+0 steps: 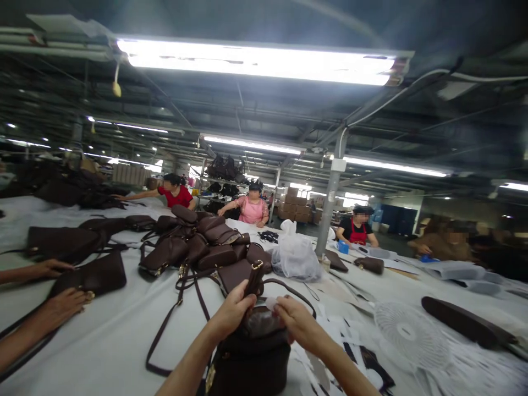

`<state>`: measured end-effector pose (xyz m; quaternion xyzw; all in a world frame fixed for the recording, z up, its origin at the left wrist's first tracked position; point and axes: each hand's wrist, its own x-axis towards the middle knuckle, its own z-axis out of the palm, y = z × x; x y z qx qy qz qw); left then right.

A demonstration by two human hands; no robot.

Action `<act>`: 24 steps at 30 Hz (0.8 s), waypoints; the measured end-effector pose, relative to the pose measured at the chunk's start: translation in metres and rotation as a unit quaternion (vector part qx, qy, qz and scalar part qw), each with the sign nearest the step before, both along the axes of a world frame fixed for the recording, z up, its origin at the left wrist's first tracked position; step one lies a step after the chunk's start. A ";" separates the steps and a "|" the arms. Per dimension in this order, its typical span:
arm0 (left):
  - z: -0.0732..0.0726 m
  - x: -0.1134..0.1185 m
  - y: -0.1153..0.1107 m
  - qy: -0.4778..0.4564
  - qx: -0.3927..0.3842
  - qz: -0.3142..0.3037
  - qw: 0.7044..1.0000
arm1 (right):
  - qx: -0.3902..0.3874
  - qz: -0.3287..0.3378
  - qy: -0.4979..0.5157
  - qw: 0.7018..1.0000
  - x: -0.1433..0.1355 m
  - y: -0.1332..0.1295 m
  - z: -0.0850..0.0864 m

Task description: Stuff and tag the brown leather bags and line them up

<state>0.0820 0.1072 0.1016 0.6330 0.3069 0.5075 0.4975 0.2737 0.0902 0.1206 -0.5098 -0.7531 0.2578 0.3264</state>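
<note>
A dark brown leather bag (251,363) stands upright before me at the table's front edge. My left hand (234,312) is closed around a brown strap (254,279) with a gold buckle, held above the top of the bag. Opposite it, my right hand (299,322) pinches a small whitish, see-through piece (271,303); whether it is plastic or paper I cannot tell. A shiny brown part (262,323) of the bag's top shows between my hands. One long strap (159,341) loops over the table to the left.
Beyond my hands lies a heap of brown bags (206,242), beside a white plastic sack (295,256). A co-worker's hands (66,302) hold a bag at the left. Right of me are a white fan (406,333), paper scraps (317,352) and a grey post (329,214).
</note>
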 end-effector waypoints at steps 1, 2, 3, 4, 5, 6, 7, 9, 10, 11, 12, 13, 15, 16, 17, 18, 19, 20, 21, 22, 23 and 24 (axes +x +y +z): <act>0.000 0.000 -0.001 -0.002 0.005 -0.003 1.000 | -0.042 0.003 0.007 0.999 -0.004 0.004 0.006; 0.001 -0.001 -0.002 -0.003 0.011 -0.005 1.000 | -0.076 0.002 0.020 0.997 -0.008 0.009 0.010; 0.001 -0.001 -0.002 -0.001 0.019 -0.005 1.000 | -0.100 -0.005 0.037 0.994 -0.014 0.014 0.014; 0.000 0.000 -0.002 0.003 0.030 -0.006 1.000 | -0.111 -0.016 0.056 0.992 -0.020 0.019 0.015; 0.000 0.000 -0.002 0.011 0.047 -0.009 0.999 | -0.113 -0.031 0.076 0.990 -0.026 0.025 0.016; 0.000 0.001 -0.003 0.021 0.067 -0.014 0.997 | -0.109 -0.047 0.091 0.989 -0.032 0.031 0.014; 0.000 0.001 -0.003 0.033 0.089 -0.017 0.995 | -0.104 -0.063 0.100 0.988 -0.038 0.037 0.012; 0.000 0.002 -0.004 0.068 0.129 -0.016 0.989 | -0.097 -0.088 0.109 0.985 -0.047 0.044 0.005; 0.000 0.003 -0.004 0.093 0.143 -0.007 0.985 | -0.095 -0.096 0.116 0.984 -0.049 0.046 0.003; 0.000 0.003 -0.005 0.121 0.151 0.007 0.981 | -0.094 -0.099 0.122 0.983 -0.051 0.045 0.001; 0.000 0.004 -0.004 0.150 0.155 0.024 0.976 | -0.093 -0.093 0.131 0.983 -0.051 0.042 0.000; -0.001 0.004 -0.004 0.177 0.158 0.038 0.971 | -0.092 -0.077 0.142 0.982 -0.049 0.038 0.000; -0.002 0.004 -0.002 0.216 0.165 0.054 0.961 | -0.094 -0.034 0.169 0.981 -0.044 0.027 0.003; -0.003 0.004 0.000 0.227 0.171 0.058 0.957 | -0.096 -0.014 0.186 0.978 -0.041 0.021 0.005; -0.005 0.004 0.002 0.235 0.181 0.062 0.953 | -0.099 0.002 0.208 0.973 -0.037 0.016 0.006; -0.006 0.004 0.003 0.241 0.193 0.066 0.949 | -0.104 0.012 0.235 0.966 -0.034 0.012 0.006; -0.007 0.004 0.004 0.244 0.206 0.071 0.945 | -0.112 0.017 0.267 0.957 -0.032 0.010 0.006; -0.008 0.005 0.005 0.245 0.215 0.076 0.942 | -0.118 0.023 0.301 0.946 -0.031 0.008 0.004; -0.008 0.006 0.005 0.245 0.219 0.079 0.941 | -0.120 0.030 0.333 0.935 -0.030 0.007 0.001; -0.009 0.007 0.005 0.243 0.218 0.079 0.942 | -0.117 0.035 0.359 0.925 -0.030 0.007 -0.002; -0.008 0.008 0.003 0.240 0.213 0.080 0.944 | -0.109 0.035 0.376 0.920 -0.031 0.008 -0.006; -0.007 0.009 0.002 0.234 0.205 0.080 0.947 | -0.095 0.028 0.385 0.917 -0.033 0.009 -0.010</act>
